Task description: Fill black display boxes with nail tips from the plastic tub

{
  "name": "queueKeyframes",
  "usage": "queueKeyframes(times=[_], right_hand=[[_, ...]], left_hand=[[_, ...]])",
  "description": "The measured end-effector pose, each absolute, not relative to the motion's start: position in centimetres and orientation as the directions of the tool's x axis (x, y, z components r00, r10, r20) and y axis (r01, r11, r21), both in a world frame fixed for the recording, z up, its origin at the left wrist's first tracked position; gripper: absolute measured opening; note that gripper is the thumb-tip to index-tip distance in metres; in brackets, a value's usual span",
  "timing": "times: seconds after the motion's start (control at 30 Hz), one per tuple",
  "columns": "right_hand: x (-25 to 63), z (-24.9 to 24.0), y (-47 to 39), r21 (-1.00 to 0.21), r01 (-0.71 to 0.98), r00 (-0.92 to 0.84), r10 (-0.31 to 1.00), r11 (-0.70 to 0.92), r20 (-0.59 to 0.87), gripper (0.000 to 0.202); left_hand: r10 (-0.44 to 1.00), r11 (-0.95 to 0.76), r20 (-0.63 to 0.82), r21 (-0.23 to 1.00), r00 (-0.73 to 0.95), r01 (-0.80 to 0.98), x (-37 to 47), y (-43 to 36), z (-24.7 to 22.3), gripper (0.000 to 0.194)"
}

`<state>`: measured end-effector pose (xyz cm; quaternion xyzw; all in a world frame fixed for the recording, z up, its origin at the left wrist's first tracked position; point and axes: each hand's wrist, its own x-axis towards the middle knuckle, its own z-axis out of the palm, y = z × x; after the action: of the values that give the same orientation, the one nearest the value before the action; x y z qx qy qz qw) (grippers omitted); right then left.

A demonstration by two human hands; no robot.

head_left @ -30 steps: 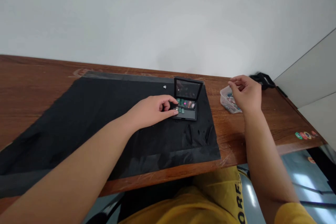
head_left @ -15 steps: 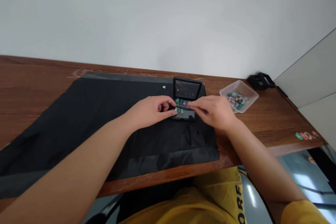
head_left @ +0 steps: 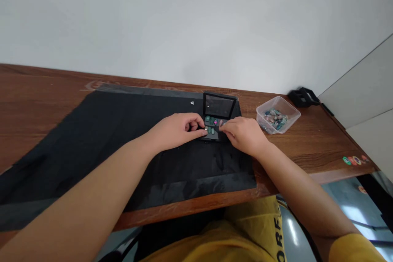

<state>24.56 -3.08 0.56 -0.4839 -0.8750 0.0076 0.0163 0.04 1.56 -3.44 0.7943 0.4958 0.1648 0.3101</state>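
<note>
A small black case (head_left: 219, 105) stands with its lid raised near the right end of a black mat (head_left: 129, 123). Several green stones (head_left: 209, 130) and a pink piece (head_left: 215, 122) lie in its two rows. My left hand (head_left: 179, 131) rests at the case's left side, thumb and fingertips at its edge, fingers curled with a gap to the thumb. My right hand (head_left: 244, 134) reaches over the right part of the case, fingertips pinched together low over the front row; whatever is between them is too small to make out.
Right of the mat, a clear plastic tub (head_left: 278, 114) holds many small stones. Black trays (head_left: 303, 97) sit at the back right by the wall. A small silvery piece (head_left: 192, 102) lies on the mat left of the lid. Round stickers (head_left: 356, 160) mark the table's right edge.
My right hand has shifted slightly left and toward the front row, uncovering a pinkish piece in the back row. My left hand has barely moved.
</note>
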Motion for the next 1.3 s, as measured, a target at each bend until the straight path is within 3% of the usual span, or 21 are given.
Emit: queueKeyframes(times=[0.4,0.6,0.97,1.2,1.3], right_hand=[[25.8,-0.1,-2.4,-0.228,0.757,-0.605,0.788,0.613,0.114,0.032],[25.8,-0.1,-2.7,-0.374,0.757,-0.509,0.842,0.536,0.177,0.026],[26.5,-0.9,-2.0,-0.648,0.605,-0.446,0.871,0.463,0.205,0.026],[25.8,-0.7,-2.5,-0.537,0.675,-0.491,0.852,0.505,0.183,0.026],[25.5,-0.6,-2.6,-0.545,0.66,-0.509,0.842,0.517,0.181,0.03]], left_hand=[[0.889,-0.302,-0.068,0.654,0.452,0.693,0.2,1.4,-3.1,0.041],[0.89,-0.302,-0.074,0.643,0.45,0.704,0.1,1.5,-3.2,0.042],[0.889,-0.31,-0.071,0.635,0.453,0.708,0.0,1.4,-3.2,0.044],[0.887,-0.316,-0.074,0.624,0.456,0.715,0.1,1.3,-2.9,0.041],[0.885,-0.322,-0.069,0.623,0.461,0.713,0.1,1.3,-2.8,0.039]])
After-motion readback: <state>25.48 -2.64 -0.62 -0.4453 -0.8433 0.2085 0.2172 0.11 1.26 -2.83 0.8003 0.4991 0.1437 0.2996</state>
